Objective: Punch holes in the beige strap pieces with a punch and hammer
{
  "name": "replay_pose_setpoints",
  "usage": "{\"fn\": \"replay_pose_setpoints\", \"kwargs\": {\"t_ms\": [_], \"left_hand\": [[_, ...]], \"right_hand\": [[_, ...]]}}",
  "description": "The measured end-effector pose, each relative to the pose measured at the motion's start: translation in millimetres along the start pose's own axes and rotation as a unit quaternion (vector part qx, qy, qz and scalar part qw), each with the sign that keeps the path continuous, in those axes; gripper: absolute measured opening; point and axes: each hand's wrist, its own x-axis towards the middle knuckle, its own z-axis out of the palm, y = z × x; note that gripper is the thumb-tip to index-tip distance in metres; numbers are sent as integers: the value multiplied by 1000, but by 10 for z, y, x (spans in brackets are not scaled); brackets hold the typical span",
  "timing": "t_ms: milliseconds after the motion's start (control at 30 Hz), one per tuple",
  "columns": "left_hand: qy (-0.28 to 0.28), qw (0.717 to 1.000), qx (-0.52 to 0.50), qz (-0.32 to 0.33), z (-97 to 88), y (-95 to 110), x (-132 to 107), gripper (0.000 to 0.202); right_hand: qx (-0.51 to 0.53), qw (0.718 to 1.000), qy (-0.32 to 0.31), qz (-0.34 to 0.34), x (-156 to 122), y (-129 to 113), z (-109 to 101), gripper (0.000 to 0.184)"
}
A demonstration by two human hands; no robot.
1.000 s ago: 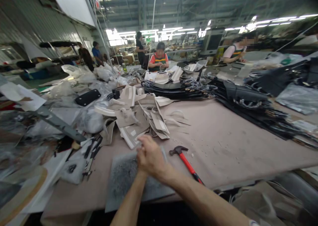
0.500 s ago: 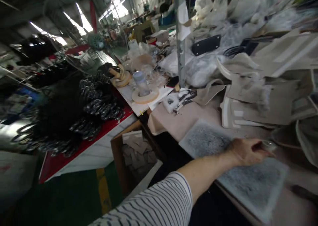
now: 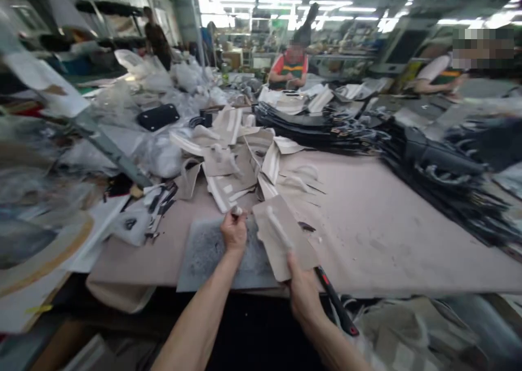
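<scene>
My left hand (image 3: 234, 233) is closed over the grey, dark-speckled board (image 3: 204, 259). A small pale thing (image 3: 236, 211) shows at its fingertips, too blurred to name. My right hand (image 3: 302, 289) grips the lower edge of a beige panel (image 3: 287, 237), thumb on top, and holds it tilted over the board's right part. A raised pale strip runs along the panel's face. Close to my right hand lies a tool with a black and red handle (image 3: 337, 303); its head is hidden. A small dark piece (image 3: 306, 227) lies past the panel.
Beige pieces (image 3: 230, 167) are heaped beyond the board. Stacked black bag parts (image 3: 318, 129) line the back and right of the table (image 3: 367, 218). A slanting metal post (image 3: 110, 150) and clear plastic bags (image 3: 163, 156) stand left. Two co-workers (image 3: 289, 72) sit across; another person stands farther back.
The view has swung right. My left hand stays over the board, with its small thing at the fingertips. My right hand has come into view holding the beige panel.
</scene>
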Motion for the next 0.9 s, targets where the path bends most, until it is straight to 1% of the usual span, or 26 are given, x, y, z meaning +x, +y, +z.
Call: {"fn": "replay_pose_setpoints", "kwargs": {"t_ms": [33, 67, 133, 200, 267, 333, 367, 433, 500, 533, 567, 600, 633, 667, 700, 733, 767, 800, 833, 867, 900], "left_hand": [[3, 1000, -6, 1, -5, 6, 5, 30], [-7, 1000, -9, 3, -10, 23, -1, 32], [-55, 998, -6, 12, -7, 72, -33, 33], [-125, 992, 1, 15, 22, 116, -61, 31], [-185, 983, 7, 8, 69, 140, -75, 30], [-220, 975, 6, -4, 110, 142, -80, 29], [-229, 973, 2, -10, 122, 137, -83, 29], [-235, 972, -6, -20, 130, 120, -90, 28], [-233, 972, -13, -26, 121, 103, -96, 27], [-231, 972, -16, -28, 115, 98, -99, 27], [-231, 972, -18, -30, 111, 95, -101, 27], [-232, 972, -19, -31, 108, 95, -104, 27], [-235, 971, -19, -32, 108, 95, -108, 27], [-236, 971, -16, -31, 110, 95, -113, 27], [-236, 971, -11, -31, 113, 95, -117, 26], [-237, 971, -8, -31, 117, 93, -122, 26], [-238, 971, -7, -32, 121, 89, -124, 26], [-240, 970, -12, -37, 125, 84, -126, 26], [-242, 969, -22, -46, 128, 80, -124, 26], [-242, 968, -34, -59, 130, 76, -122, 27], [-241, 967, -43, -70, 131, 75, -118, 28]], "right_hand": [[33, 999, 15, 35, -106, 150, 66, 65], [66, 995, 25, 66, -199, 272, 134, 64], [124, 986, 21, 107, -345, 423, 233, 65], [177, 976, 8, 127, -430, 474, 278, 69], [198, 968, -9, 153, -470, 488, 299, 71], [191, 963, -30, 187, -502, 526, 311, 69], [184, 959, -47, 210, -526, 562, 307, 65], [176, 936, -114, 282, -594, 649, 264, 52], [137, 895, -227, 358, -679, 697, 161, 41], [96, 881, -279, 369, -713, 679, 93, 38], [48, 885, -314, 342, -730, 621, 22, 37], [-7, 906, -325, 273, -724, 520, -43, 37], [-61, 935, -309, 163, -687, 380, -91, 35], [-108, 956, -271, 28, -617, 209, -116, 32], [-146, 958, -219, -117, -517, 23, -112, 27], [-175, 939, -175, -239, -394, -160, -77, 23], [-197, 910, -152, -331, -259, -320, -15, 25], [-224, 880, -144, -394, -125, -439, 65, 31], [-254, 854, -147, -430, -3, -507, 153, 36], [-283, 833, -153, -449, 97, -516, 237, 40], [-311, 817, -158, -458, 171, -469, 305, 40]]}}
